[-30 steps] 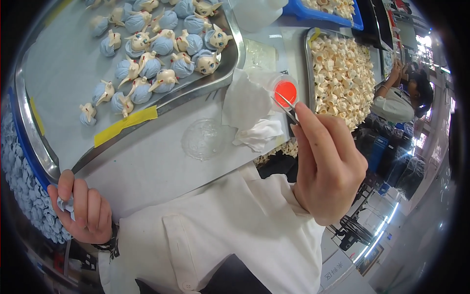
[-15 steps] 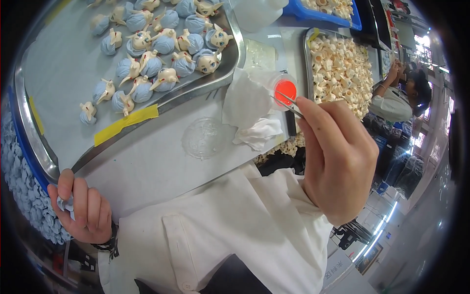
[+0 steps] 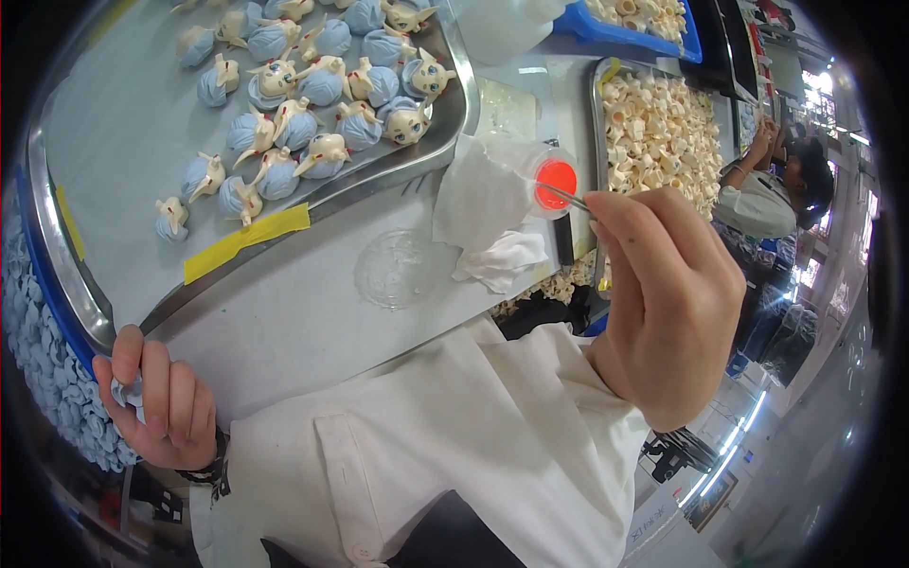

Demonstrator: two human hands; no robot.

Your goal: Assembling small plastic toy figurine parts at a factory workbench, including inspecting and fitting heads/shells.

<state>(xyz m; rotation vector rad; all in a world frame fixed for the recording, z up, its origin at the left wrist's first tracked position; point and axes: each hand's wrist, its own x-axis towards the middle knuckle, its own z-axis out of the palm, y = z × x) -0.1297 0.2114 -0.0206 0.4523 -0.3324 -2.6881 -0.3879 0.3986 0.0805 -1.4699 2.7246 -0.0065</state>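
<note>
My right hand (image 3: 672, 303) pinches a pair of metal tweezers (image 3: 574, 201) between thumb and fingers. The tweezer tips are over a small clear jar with bright red contents (image 3: 556, 178); whether they touch the red is hard to tell. At the lower left, my left hand (image 3: 172, 407) is closed around a small pale blue piece (image 3: 127, 394), mostly hidden by the fingers. That hand is beside the near corner of a metal tray (image 3: 386, 168), where several pale blue-haired doll heads (image 3: 322, 154) with pointed ears lie on a lining sheet.
White tissue (image 3: 485, 194) lies against the jar, and a round clear lid (image 3: 396, 269) sits on the table. Farther right are a tray of cream-coloured parts (image 3: 658, 133) and a blue bin (image 3: 620, 38). Pale blue pieces (image 3: 57, 379) fill the far left. Another person (image 3: 767, 199) sits beyond.
My right hand has shifted slightly right, and the tweezers now lie flatter across the red contents, with their prongs looking closer together. My left hand stays put.
</note>
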